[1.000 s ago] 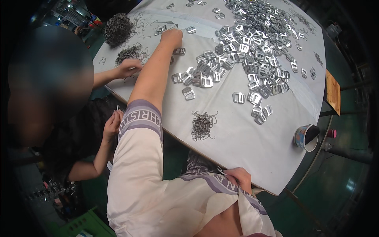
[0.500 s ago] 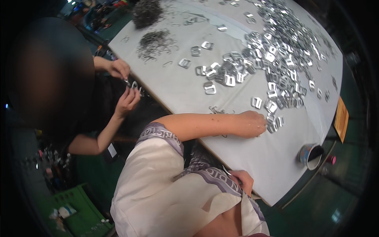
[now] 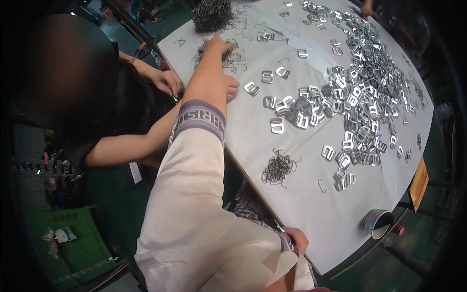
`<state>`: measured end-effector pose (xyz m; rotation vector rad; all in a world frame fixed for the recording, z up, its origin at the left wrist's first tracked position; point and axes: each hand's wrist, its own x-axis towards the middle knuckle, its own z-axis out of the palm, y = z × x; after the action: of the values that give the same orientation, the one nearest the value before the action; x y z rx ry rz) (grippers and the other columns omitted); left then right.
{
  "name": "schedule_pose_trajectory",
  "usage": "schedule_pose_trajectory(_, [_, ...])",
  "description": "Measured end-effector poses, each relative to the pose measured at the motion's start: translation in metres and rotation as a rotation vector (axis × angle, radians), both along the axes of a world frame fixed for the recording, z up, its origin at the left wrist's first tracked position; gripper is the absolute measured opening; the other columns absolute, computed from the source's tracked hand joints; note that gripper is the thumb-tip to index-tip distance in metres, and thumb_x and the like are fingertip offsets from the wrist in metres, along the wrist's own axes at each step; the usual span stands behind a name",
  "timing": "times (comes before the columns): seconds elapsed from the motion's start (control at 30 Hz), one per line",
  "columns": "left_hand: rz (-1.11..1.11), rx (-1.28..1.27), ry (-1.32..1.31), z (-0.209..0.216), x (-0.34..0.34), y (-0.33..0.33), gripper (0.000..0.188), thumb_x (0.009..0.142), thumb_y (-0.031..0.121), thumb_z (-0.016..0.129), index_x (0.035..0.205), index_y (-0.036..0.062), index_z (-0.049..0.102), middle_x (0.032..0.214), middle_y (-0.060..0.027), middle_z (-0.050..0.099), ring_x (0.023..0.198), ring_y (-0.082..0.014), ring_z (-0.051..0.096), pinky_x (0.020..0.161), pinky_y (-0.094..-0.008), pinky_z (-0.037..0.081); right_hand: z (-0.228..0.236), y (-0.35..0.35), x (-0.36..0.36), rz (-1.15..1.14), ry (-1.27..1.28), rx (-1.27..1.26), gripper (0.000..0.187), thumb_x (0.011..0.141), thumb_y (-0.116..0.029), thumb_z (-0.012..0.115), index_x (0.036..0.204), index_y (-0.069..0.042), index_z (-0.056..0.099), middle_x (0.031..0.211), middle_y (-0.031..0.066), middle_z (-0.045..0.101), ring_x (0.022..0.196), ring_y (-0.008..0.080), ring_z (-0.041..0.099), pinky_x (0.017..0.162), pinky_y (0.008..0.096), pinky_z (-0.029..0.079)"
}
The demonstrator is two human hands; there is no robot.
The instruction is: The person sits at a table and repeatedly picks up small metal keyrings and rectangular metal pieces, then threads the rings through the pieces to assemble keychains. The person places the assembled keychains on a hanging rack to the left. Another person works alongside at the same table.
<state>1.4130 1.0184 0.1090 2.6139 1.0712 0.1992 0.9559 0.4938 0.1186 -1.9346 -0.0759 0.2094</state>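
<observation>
One small round cup [image 3: 377, 223] stands at the near right edge of the table [image 3: 311, 214]; its open mouth is dark and I cannot tell what is in it. Far off the table's left side, low down, a green crate [image 3: 78, 233] sits on the floor with something pale lying on it.

Thin bent wire hooks [image 3: 228, 56] lie scattered in a loose grey tangle on the white table cover, at the far left part of the table. Just beyond them rises a dense dark mound of wire [image 3: 212, 13]. A second small clump of hooks [image 3: 278, 168] lies nearer the table's front edge, with a single hook [image 3: 321, 185] beside it. Flat silver metal buckles [image 3: 360, 92] spread in a wide heap over the right half of the table, with a few strays toward the middle.

The left hand [image 3: 217, 45] is stretched far out across the table on a straight arm, the sleeve ending above the elbow, and comes down on the scattered hooks with fingers bent onto them; whether it grips any I cannot tell. The right hand [image 3: 296, 238] is low at the table's near edge, close to the body, curled loosely against the edge; whether it holds something is hidden.

Another person sits at the table's left side, one hand [image 3: 168, 82] at the table edge and the other hand [image 3: 231, 87] resting on the cover just beside the outstretched arm
</observation>
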Motion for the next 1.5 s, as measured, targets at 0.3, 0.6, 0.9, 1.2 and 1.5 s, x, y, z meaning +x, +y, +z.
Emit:
schedule_pose_trajectory(0.3, [-0.333,0.119,-0.36,0.052,-0.012,0.007,0.028,0.066,0.018,0.075,0.092,0.0179,0.065,0.099,-0.0082,0.069,0.093,-0.0326,0.064,0.081,-0.0411,0.051,0.013,0.004,0.005,0.016,0.019,-0.031,0.015,0.071,0.005,0.068,0.084,-0.002,0.069,0.075,0.0127,0.066,0.067,0.0257,0.064,0.064,0.0321,0.05])
schedule_pose_trajectory(0.6, [-0.425,0.144,-0.56,0.172,-0.014,-0.012,0.019,0.065,0.007,0.068,0.084,0.0067,0.064,0.082,-0.016,0.067,0.082,-0.029,0.066,0.074,-0.0373,0.051,0.016,0.005,0.004,-0.008,0.0,-0.019,0.016,0.072,0.006,0.065,0.085,-0.001,0.069,0.076,0.0142,0.066,0.071,0.0273,0.064,0.067,0.0334,0.05])
schedule_pose_trajectory(0.9, [-0.475,0.146,-0.559,0.178,-0.02,-0.023,0.018,0.068,0.005,0.066,0.086,0.006,0.064,0.081,-0.0156,0.067,0.081,-0.0285,0.067,0.074,-0.0359,0.051,0.009,-0.001,0.003,0.029,-0.051,-0.022,0.011,0.076,0.004,0.064,0.086,0.0,0.069,0.077,0.0115,0.067,0.069,0.0187,0.062,0.066,0.0287,0.049])
schedule_pose_trajectory(1.2, [-0.661,0.138,-0.504,0.24,-0.056,-0.094,0.018,0.069,0.0,0.063,0.087,0.0007,0.062,0.08,-0.0163,0.066,0.08,-0.0278,0.066,0.073,-0.035,0.051,0.005,-0.002,0.002,0.05,-0.12,0.015,0.014,0.074,0.004,0.066,0.087,-0.002,0.069,0.08,0.013,0.067,0.071,0.0275,0.064,0.066,0.0333,0.05])
schedule_pose_trajectory(1.5, [-0.99,0.048,-0.468,0.342,-0.136,-0.213,0.016,0.073,-0.001,0.064,0.088,-0.0005,0.058,0.074,-0.0099,0.064,0.071,-0.0163,0.061,0.065,-0.0311,0.049,0.01,-0.004,0.003,0.071,-0.226,0.008,0.017,0.074,0.003,0.067,0.089,-0.003,0.069,0.082,0.013,0.067,0.074,0.0285,0.064,0.068,0.0343,0.05])
